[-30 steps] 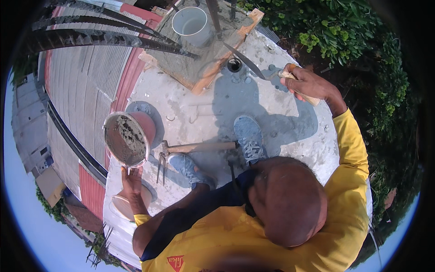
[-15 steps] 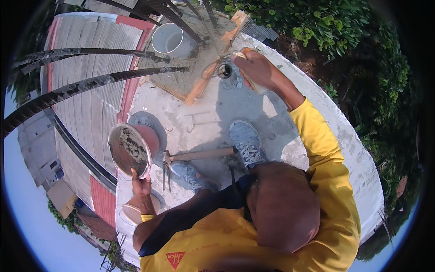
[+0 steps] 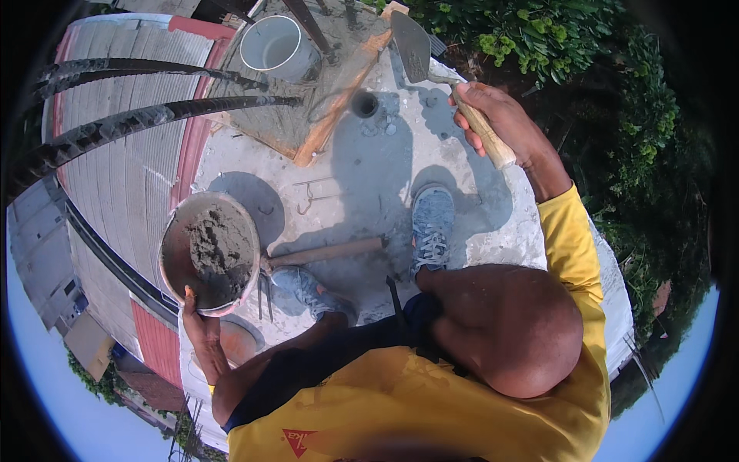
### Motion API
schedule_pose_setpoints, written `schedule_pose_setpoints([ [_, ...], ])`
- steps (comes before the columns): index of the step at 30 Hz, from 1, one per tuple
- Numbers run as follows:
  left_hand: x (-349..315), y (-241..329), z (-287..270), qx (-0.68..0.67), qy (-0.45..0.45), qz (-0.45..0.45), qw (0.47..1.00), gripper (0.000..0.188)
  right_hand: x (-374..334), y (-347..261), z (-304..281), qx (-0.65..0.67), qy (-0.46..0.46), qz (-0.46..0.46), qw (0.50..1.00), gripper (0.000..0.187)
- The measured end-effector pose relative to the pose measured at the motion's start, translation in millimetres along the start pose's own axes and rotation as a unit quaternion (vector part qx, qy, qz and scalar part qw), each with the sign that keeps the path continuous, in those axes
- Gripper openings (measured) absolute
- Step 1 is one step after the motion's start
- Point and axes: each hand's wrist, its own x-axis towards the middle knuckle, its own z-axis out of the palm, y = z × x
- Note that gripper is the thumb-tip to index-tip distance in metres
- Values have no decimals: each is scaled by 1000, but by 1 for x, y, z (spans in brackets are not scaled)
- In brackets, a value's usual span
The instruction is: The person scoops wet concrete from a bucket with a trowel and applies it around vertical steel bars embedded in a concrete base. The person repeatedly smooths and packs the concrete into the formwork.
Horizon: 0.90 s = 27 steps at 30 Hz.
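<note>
Grey mortar [image 3: 219,250] could spill if the left hand [image 3: 202,327], clasping the rim of the bucket [image 3: 178,263] near the left shoe [image 3: 299,287], slips; the right hand [image 3: 500,123] encloses a bricklaying trowel [image 3: 412,50] by its handle [image 3: 485,129].

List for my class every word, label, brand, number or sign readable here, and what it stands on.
Yellow shirt: a red triangle mark bears lettering; I won't copy brand wording.
Held bucket: no readable text.
Trowel: no readable text.
</note>
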Motion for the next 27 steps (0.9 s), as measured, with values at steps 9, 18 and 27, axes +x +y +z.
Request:
schedule_pose_setpoints([
  [9,-35,-10,94,104,-15,64,992,38,-28,-30,-16,-301,-83,-18,950,36],
  [18,-77,-49,158,243,26,71,967,29,-28,-40,39,-587,-291,-369,660,31],
  [27,-69,-85,151,349,33,127,928,40,0,-8,145,-618,-386,-471,497,21],
])
